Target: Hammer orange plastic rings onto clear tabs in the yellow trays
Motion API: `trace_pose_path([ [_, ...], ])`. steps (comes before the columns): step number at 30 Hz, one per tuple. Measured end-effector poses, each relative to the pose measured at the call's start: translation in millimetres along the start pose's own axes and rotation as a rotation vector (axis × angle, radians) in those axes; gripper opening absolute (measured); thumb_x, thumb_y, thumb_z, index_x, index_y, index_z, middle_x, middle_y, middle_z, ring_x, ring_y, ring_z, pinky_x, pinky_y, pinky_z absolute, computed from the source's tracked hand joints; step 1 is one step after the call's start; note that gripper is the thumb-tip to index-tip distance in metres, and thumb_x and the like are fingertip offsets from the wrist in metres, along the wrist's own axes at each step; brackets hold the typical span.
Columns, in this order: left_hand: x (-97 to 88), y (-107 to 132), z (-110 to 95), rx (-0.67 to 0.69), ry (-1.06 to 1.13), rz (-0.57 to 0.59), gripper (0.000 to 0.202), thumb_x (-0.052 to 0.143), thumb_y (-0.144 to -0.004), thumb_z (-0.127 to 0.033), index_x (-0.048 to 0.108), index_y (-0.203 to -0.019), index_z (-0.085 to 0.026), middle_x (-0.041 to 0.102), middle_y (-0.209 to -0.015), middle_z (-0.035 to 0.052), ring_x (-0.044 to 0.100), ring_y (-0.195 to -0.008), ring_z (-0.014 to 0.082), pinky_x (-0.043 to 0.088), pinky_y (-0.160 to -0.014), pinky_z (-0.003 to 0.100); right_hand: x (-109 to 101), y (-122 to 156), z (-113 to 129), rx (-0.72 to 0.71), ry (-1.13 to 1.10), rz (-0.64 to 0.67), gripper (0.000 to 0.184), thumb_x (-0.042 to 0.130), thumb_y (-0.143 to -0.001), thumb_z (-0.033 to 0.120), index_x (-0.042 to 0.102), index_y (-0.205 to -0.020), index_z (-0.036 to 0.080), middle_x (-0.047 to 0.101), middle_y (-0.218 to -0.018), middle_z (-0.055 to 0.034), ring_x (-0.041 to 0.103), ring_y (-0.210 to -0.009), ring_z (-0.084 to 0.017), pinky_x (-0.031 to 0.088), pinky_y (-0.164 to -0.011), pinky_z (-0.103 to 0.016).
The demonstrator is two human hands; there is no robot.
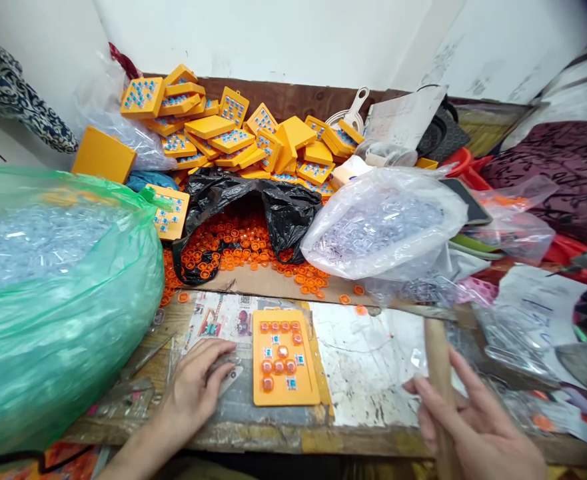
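A yellow plastic panel (pixel 286 393) lies flat on the bench before me. Domed orange caps (pixel 278 367) fill several of its spots, while small blue-and-white squares (pixel 292 384) show in others. Just left of the panel, my left hand (pixel 198 373) rests with its fingers curved and thumb and forefinger tips apart; I see nothing between them, and the other fingers are partly hidden. My right hand (pixel 468 413) grips the wooden handle of a hammer (pixel 439 360), held upright at the right. The hammer's flat metal head points away from me.
A black bag (pixel 293 220) spills orange rings (pixel 243 243) behind the panel. Clear plastic pieces fill a green bag (pixel 98 320) at left and a white bag (pixel 393 263) at right. Yellow panels (pixel 233 140) are heaped against the wall. A stained white sheet (pixel 368 373) covers the bench.
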State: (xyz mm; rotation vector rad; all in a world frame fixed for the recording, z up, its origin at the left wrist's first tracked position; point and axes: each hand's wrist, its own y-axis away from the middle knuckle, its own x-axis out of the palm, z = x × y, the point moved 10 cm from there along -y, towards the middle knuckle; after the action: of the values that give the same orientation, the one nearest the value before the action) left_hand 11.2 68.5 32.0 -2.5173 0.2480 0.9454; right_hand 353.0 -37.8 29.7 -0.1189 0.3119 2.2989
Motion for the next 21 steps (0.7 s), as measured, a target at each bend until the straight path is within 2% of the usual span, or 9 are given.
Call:
trace_pose_path([
  [2, 8.9, -8, -7, -0.037, 0.052, 0.041, 0.022, 0.052, -0.087, -0.017, 0.058, -0.107, -0.024, 0.071, -0.097, 0.0048, 0.068, -0.088, 0.0181, 0.057, -0.079, 0.029, 18, 18, -8, -0.002, 0.100, 0.085, 0.084, 0.081, -0.064, 0.047, 0.050, -0.139, 0.023, 0.067, -0.058, 0.0016, 0.048, -0.039, -0.011, 0.043, -0.035, -0.020],
  [3, 15.6, -13, -12, -0.040, 0.081, 0.082, 0.023, 0.052, -0.087, -0.017, 0.056, -0.109, -0.023, 0.070, -0.098, 0.0047, 0.067, -0.088, 0.0176, 0.056, -0.080, 0.029, 31, 28, -10, -0.046, 0.139, 0.150, 0.073, 0.079, -0.067, 0.046, 0.057, -0.133, 0.023, 0.070, -0.063, -0.0006, 0.055, -0.043, -0.013, 0.049, -0.039, -0.022],
  [5, 29.9, -23, -22, -0.035, 0.126, 0.175, 0.025, 0.050, -0.087, -0.016, 0.054, -0.111, -0.022, 0.069, -0.096, 0.0044, 0.066, -0.087, 0.0171, 0.055, -0.081, 0.030, 55, 46, -5, -0.223, 0.185, 0.280, 0.049, 0.075, -0.074, 0.040, 0.069, -0.119, 0.024, 0.076, -0.091, -0.0052, 0.071, -0.069, -0.021, 0.060, -0.063, -0.028],
  [7, 40.6, -31, -27, -0.045, 0.145, 0.244, 0.025, 0.049, -0.086, -0.013, 0.053, -0.110, -0.020, 0.067, -0.093, 0.0048, 0.066, -0.085, 0.0176, 0.055, -0.079, 0.031, 75, 63, 4, -0.454, 0.229, 0.396, 0.037, 0.067, -0.082, 0.030, 0.069, -0.119, 0.027, 0.069, -0.119, -0.0034, 0.068, -0.102, -0.026, 0.055, -0.089, -0.032],
  [8, 44.0, -33, -28, -0.053, 0.148, 0.266, 0.026, 0.048, -0.085, -0.012, 0.052, -0.110, -0.019, 0.067, -0.092, 0.0054, 0.065, -0.085, 0.0181, 0.055, -0.079, 0.031, 84, 70, 8, -0.568, 0.265, 0.463, 0.041, 0.063, -0.085, 0.024, 0.063, -0.126, 0.029, 0.065, -0.126, -0.0020, 0.065, -0.110, -0.025, 0.052, -0.094, -0.031],
  [11, 48.0, -36, -29, -0.048, 0.151, 0.298, 0.029, 0.045, -0.085, -0.011, 0.051, -0.112, -0.017, 0.067, -0.092, 0.0074, 0.066, -0.084, 0.0200, 0.055, -0.078, 0.035, 104, 89, 8, -0.816, 0.410, 0.643, 0.062, 0.054, -0.088, 0.010, 0.039, -0.144, 0.032, 0.058, -0.134, -0.0016, 0.062, -0.114, -0.021, 0.053, -0.089, -0.023],
  [13, 47.5, -36, -29, -0.040, 0.150, 0.304, 0.031, 0.043, -0.084, -0.010, 0.051, -0.114, -0.016, 0.068, -0.091, 0.0084, 0.067, -0.084, 0.0215, 0.055, -0.078, 0.036, 109, 93, 7, -0.883, 0.478, 0.692, 0.067, 0.051, -0.089, 0.008, 0.030, -0.148, 0.032, 0.059, -0.134, -0.0033, 0.062, -0.113, -0.020, 0.055, -0.084, -0.020],
  [16, 45.7, -36, -29, -0.037, 0.159, 0.310, 0.035, 0.043, -0.084, -0.010, 0.051, -0.117, -0.016, 0.071, -0.092, 0.0087, 0.068, -0.086, 0.0228, 0.055, -0.079, 0.037, 111, 95, 11, -0.895, 0.521, 0.694, 0.067, 0.048, -0.091, 0.009, 0.027, -0.150, 0.032, 0.063, -0.129, -0.0046, 0.066, -0.107, -0.019, 0.056, -0.079, -0.019],
  [21, 44.6, -39, -31, -0.045, 0.137, 0.328, 0.039, 0.042, -0.083, -0.008, 0.049, -0.120, -0.018, 0.073, -0.093, 0.0077, 0.070, -0.085, 0.0235, 0.055, -0.077, 0.036, 102, 95, 29, -0.897, 0.465, 0.581, 0.066, 0.047, -0.091, 0.009, 0.027, -0.149, 0.035, 0.070, -0.115, -0.0034, 0.071, -0.095, -0.017, 0.057, -0.074, -0.020],
])
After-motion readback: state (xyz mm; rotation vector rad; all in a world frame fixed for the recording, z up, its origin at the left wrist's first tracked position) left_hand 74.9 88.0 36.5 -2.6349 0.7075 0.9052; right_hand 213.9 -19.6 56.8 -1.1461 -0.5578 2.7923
